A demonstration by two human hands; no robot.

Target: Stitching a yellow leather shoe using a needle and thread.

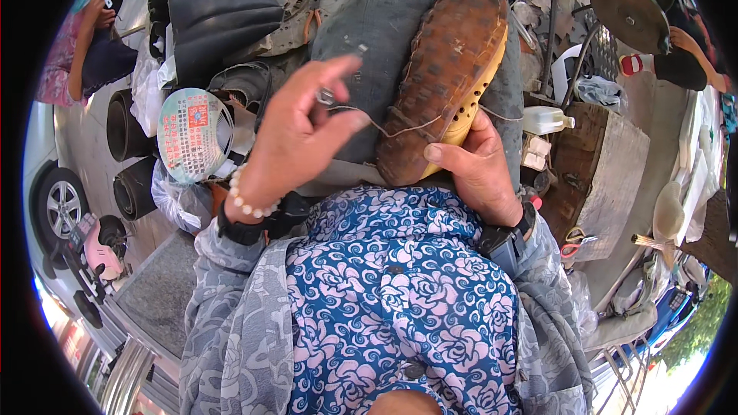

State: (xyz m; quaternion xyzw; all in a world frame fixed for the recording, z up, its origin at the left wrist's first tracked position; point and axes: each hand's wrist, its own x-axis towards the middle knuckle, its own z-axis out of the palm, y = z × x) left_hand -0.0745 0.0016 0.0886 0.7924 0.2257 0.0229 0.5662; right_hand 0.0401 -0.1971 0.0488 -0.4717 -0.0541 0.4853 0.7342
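Note:
A yellow shoe with holes in its side (462, 119) lies sole up across my lap, its thick brown treaded sole (455, 46) facing me. My right hand (480, 165) grips its near end, thumb on the sole's edge and fingers by the yellow side. To the left, my left hand (304, 134) is raised with the thread (367, 117) at its fingers; the index finger and thumb stick out. A metal ring-like piece (325, 96) shows at those fingers. From there the thread runs slackly over the sole. Another length leaves the shoe's right side.
Dark cloth (361, 38) covers my lap under the shoe. Black sheet material (223, 19) and a round printed fan (194, 134) lie left. At right are a plastic bottle (546, 120), a wooden box (603, 173), scissors (575, 244) and a metal wheel (630, 15). Other people stand at both sides.

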